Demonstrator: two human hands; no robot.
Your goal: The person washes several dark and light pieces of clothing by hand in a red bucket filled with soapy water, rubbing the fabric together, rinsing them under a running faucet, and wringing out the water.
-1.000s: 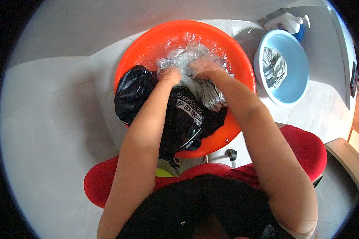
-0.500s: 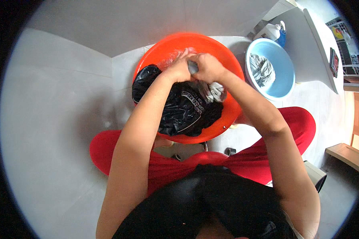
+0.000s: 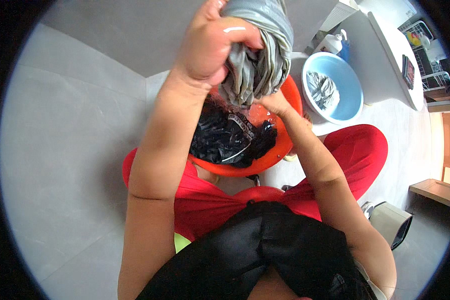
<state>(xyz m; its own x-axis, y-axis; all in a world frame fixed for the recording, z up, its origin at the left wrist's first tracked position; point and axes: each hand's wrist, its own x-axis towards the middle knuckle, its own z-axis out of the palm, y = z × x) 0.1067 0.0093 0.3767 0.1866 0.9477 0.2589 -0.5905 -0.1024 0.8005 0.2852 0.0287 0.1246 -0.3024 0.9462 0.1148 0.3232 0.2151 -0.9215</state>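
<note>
A wet grey cloth (image 3: 270, 42), bunched into thick folds, is raised high in front of me. My left hand (image 3: 205, 50) is closed round its left side, thumb across the folds. Lower down, my right hand (image 3: 276, 102) is beside the bottom of the cloth, which hides most of its fingers; I cannot tell how it grips. Beneath both hands is an orange basin (image 3: 294, 97) holding a soaked black garment (image 3: 220, 137) with a pale printed band. Some water shows near my right hand.
To the right is a light-blue basin (image 3: 352, 90) with a grey-white cloth (image 3: 322, 90) in it. Behind it are a white pump bottle (image 3: 330, 44) and a white cabinet (image 3: 380, 55). A bin (image 3: 390, 222) stands right of my leg; grey walls rise ahead and left.
Both hands were together low over the orange basin. My left hand has now lifted the grey cloth up toward me, while my right hand has dropped slightly behind it.
</note>
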